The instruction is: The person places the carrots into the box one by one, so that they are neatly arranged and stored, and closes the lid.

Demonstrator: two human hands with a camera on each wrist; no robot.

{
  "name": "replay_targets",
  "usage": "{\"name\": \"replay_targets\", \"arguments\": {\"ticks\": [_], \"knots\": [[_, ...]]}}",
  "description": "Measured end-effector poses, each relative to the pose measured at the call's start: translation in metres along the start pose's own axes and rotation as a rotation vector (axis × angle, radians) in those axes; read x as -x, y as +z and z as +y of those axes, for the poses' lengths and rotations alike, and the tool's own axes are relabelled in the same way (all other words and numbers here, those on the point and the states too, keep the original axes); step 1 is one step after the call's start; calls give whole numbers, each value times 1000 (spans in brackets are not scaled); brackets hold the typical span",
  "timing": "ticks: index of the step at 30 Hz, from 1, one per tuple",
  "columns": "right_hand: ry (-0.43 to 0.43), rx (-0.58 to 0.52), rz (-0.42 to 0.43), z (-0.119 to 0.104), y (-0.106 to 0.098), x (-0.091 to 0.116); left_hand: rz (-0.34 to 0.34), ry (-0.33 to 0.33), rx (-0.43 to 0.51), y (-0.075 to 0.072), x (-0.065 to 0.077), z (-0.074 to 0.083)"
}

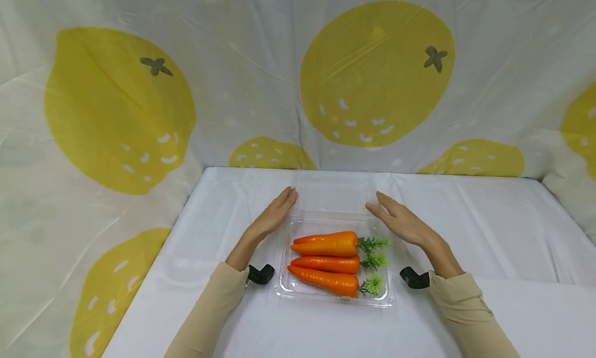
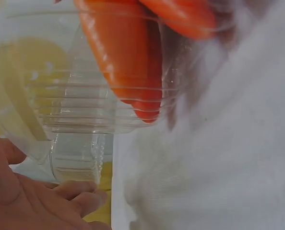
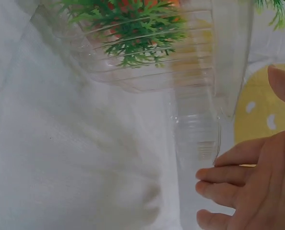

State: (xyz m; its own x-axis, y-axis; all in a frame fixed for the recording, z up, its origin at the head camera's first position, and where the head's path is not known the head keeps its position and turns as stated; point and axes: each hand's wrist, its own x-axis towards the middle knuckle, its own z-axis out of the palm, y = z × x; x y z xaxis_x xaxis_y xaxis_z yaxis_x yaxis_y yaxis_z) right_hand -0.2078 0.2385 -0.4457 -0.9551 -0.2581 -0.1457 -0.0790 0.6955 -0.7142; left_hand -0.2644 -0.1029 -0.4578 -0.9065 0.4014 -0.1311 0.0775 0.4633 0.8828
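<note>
In the head view, a clear plastic clamshell box [image 1: 281,291] lies on the white cloth with its hinged lid [image 1: 332,195] folded back at the far side. Several orange carrots [image 1: 326,265] with green feathery tops [image 1: 372,262] lie sideways in its base. My left hand [image 1: 274,213] is beside the lid's left edge, fingers extended. On the opposite side, my right hand [image 1: 400,221] has straight fingers and a thumb apart, near the lid's right edge. Both wrist views show fingertips close to the clear lid [image 3: 197,139]; whether they touch it, I cannot tell. Neither hand holds anything.
The table with its white cloth [image 1: 465,228] extends to both sides of the box. Behind it and at the left hangs a white curtain [image 1: 251,63] printed with yellow lemons [image 1: 377,78]. A black wrist device [image 1: 262,274] sits at each cuff.
</note>
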Motion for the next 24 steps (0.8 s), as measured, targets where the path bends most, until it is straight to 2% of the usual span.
{"name": "replay_targets", "arguments": {"ticks": [6, 14, 24], "knots": [[-27, -41, 60, -6, -9, 6, 31, 36, 28, -5, 4, 10], [-102, -129, 89, -15, -18, 12, 50, 78, 130, -13, 14, 18], [-178, -221, 139, -20, -26, 21, 8, 158, 284, -19, 24, 29]]}}
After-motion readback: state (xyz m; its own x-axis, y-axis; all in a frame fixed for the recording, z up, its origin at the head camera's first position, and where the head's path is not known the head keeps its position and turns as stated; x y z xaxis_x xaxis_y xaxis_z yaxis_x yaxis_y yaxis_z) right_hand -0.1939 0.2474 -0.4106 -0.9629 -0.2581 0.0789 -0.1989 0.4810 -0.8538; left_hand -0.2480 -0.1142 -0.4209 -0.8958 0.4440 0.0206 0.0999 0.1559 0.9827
